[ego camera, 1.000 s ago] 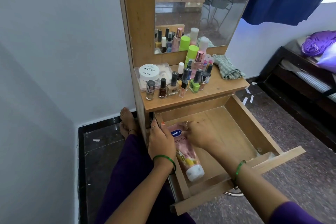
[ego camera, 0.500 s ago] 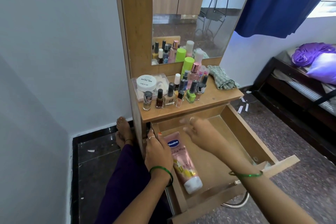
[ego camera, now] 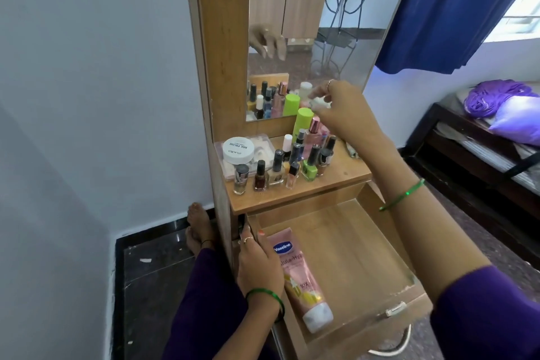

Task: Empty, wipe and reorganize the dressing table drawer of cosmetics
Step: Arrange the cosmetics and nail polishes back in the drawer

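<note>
The wooden drawer (ego camera: 344, 242) stands pulled out, and a pink Vaseline tube (ego camera: 301, 278) lies along its left side. My left hand (ego camera: 258, 266) grips the drawer's left wall beside the tube, thumb inside. My right hand (ego camera: 344, 114) is raised over the shelf top, fingers pinched on the cap of a white bottle (ego camera: 318, 103) behind a green bottle (ego camera: 302, 120). Several nail polish bottles (ego camera: 260, 177) and a white round jar (ego camera: 238, 149) crowd the shelf.
A mirror (ego camera: 321, 38) rises behind the shelf and reflects my right hand. A wall closes the left side. My foot (ego camera: 198, 222) rests on the dark floor by the table. A bed (ego camera: 482, 149) and a blue curtain (ego camera: 453, 9) are at the right.
My right hand left the tube in the drawer and rose to the white bottle at the back of the shelf. The left hand stayed on the drawer's wall.
</note>
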A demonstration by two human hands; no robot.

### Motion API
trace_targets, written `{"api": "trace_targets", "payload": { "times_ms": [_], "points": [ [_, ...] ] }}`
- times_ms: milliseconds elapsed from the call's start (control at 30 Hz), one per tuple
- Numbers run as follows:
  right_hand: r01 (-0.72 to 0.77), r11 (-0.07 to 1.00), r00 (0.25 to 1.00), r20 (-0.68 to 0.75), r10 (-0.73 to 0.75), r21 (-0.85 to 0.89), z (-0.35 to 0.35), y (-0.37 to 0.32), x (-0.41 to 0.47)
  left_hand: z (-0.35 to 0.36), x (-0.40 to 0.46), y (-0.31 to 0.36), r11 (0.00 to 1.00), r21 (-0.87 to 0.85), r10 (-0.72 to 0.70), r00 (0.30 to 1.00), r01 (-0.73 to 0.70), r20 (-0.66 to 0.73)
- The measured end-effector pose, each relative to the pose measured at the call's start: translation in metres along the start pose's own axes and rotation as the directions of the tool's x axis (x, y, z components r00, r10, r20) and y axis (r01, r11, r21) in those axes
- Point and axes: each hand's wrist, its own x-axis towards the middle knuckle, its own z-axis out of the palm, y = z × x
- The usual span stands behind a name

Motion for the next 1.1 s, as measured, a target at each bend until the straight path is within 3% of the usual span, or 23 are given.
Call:
{"api": "trace_targets", "payload": {
  "times_ms": [200, 367, 567, 833, 1100],
  "points": [
    [-0.031, 0.975, 0.978, 0.193, 0.075, -0.221, 0.004, 0.031, 0.013, 0.004, 0.002, -0.001, 1.0, -0.016, -0.02, 1.0, 0.02, -0.007],
    [-0.07, 0.983, 0.968, 0.228, 0.108, -0.17, 0.003, 0.04, 0.025, 0.006, 0.004, -0.001, 0.999, -0.022, -0.039, 0.999, 0.039, -0.006],
    [0.038, 0.974, 0.926, 0.374, 0.049, -0.223, 0.015, 0.026, 0.027, 0.006, 0.004, -0.002, 0.998, -0.034, -0.044, 0.999, 0.044, 0.013],
    [0.078, 0.972, 0.95, 0.313, -0.005, -0.221, 0.02, 0.031, 0.024, 0.006, 0.006, -0.002, 0.998, -0.033, -0.058, 0.998, 0.059, 0.03],
    [0.071, 0.996, 0.997, 0.011, -0.07, -0.053, -0.013, 0.037, 0.007, 0.006, 0.006, -0.003, 0.997, -0.014, -0.071, 0.997, 0.071, 0.042]
  ]
}}
